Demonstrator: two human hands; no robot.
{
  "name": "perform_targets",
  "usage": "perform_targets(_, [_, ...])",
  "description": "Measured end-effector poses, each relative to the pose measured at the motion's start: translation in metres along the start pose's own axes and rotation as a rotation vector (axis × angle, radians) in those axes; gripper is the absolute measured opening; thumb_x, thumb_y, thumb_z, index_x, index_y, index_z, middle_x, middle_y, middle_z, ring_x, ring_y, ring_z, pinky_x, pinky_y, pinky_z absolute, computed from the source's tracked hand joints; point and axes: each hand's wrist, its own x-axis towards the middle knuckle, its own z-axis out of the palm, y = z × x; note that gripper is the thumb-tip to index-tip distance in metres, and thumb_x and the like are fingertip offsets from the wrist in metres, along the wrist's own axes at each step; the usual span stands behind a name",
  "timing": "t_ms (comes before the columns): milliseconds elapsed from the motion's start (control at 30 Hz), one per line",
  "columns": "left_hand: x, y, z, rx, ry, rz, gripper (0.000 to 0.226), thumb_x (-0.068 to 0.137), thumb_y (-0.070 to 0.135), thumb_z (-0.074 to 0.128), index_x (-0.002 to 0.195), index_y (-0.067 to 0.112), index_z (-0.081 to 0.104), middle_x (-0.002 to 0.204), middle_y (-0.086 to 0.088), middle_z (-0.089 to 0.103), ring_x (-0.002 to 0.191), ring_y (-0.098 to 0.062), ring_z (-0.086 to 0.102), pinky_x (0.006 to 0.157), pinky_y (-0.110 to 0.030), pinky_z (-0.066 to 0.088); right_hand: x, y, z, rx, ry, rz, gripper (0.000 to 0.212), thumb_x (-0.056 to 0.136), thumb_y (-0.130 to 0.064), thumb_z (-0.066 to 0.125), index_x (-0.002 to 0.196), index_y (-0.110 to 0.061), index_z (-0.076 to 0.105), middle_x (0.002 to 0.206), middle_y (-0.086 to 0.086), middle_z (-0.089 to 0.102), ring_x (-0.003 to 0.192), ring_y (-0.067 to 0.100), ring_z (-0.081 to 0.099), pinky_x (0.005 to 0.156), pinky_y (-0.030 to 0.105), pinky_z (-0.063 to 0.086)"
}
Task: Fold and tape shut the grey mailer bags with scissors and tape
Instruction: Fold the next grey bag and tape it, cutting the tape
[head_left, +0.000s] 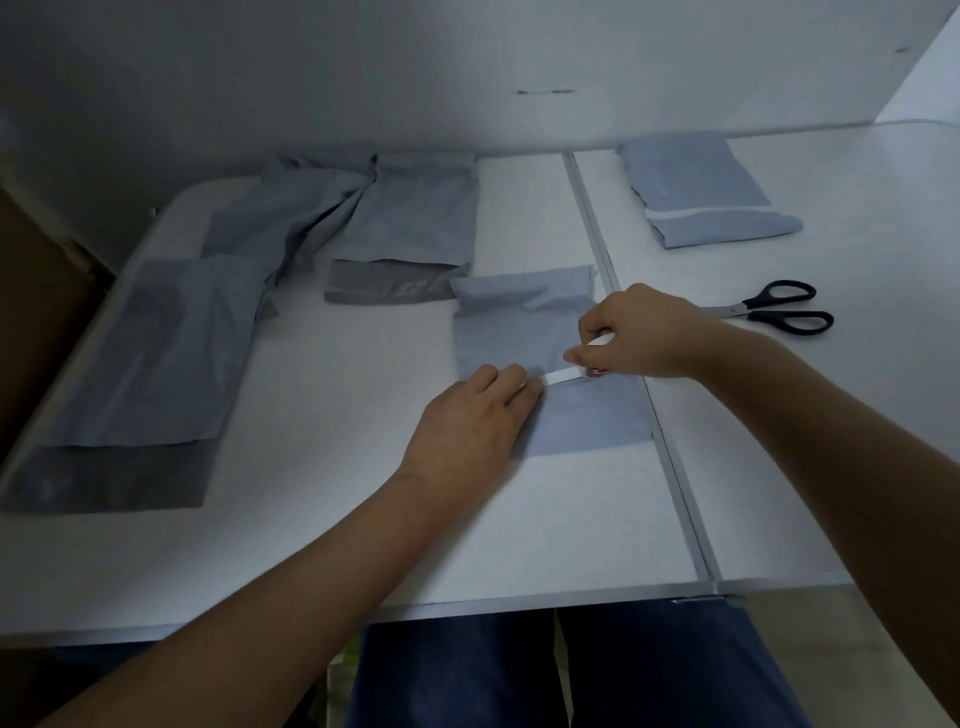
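A white, faintly textured folding table (311, 519) carries a soft grey plastic mailer bag (524, 322), folded at centre. The left hand (467, 431) presses it flat-fingered; the right hand (639, 332) pinches a white tape strip (563, 375). Black-handled steel scissors (779, 306) lie well right.

folded bag: grey plastic mailer bag (524, 332), flat mid-table
tape: white strip (562, 375) across fold
scissors: black-handled steel scissors (774, 310), lying right, closed

- The left hand (467, 415) lies palm down, fingers straight and pressing flat, forearm reaching in from the lower left.
- The right hand (639, 332) is curled, thumb and forefinger pinching, arm reaching from the right.
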Motion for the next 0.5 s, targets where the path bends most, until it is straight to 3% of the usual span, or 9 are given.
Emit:
perform_targets(100, [0.004,0.000,-0.004,-0.012,-0.001,0.017,0.040,0.074,0.012,0.069,0.114,0.016,0.064,0.096,0.003,0.058,0.074,-0.018,0.051,0.051,-0.029,0.039,-0.001,-0.002,-0.003,0.017,-0.020,-0.016,0.033,0.084,-0.049,0.062,0.065,-0.023,0.063,0.065,-0.007,0.055,0.064,0.009,0.051,0.058,0.028,0.036])
perform_targets(233, [0.011,0.002,-0.009,0.010,-0.024,0.056,0.044,0.071,0.017,0.069,0.115,0.020,0.064,0.090,0.004,0.056,0.071,-0.018,0.050,0.050,-0.027,0.027,-0.006,-0.002,-0.004,0.127,-0.061,-0.010,0.037,0.088,-0.052,0.058,0.063,-0.026,0.062,0.066,-0.008,0.059,0.066,0.007,0.052,0.062,0.028,0.039])
perform_targets(333, [0.015,0.003,-0.011,0.020,-0.059,0.046,0.046,0.067,0.020,0.076,0.112,0.022,0.067,0.087,0.005,0.055,0.070,-0.017,0.050,0.050,-0.026,0.023,-0.013,0.003,-0.003,0.254,-0.077,0.001,0.041,0.094,-0.047,0.052,0.065,-0.018,0.061,0.066,-0.006,0.060,0.065,0.008,0.052,0.066,0.027,0.038])
perform_targets(500, [0.024,0.006,-0.009,-0.065,-0.074,0.051,0.019,0.070,0.004,0.068,0.087,0.013,0.067,0.086,-0.002,0.052,0.073,-0.021,0.048,0.052,-0.029,0.027,-0.019,0.010,0.003,0.467,-0.075,0.028,0.030,0.095,-0.032,0.055,0.078,-0.010,0.065,0.075,0.002,0.061,0.071,0.013,0.050,0.067,0.028,0.034])
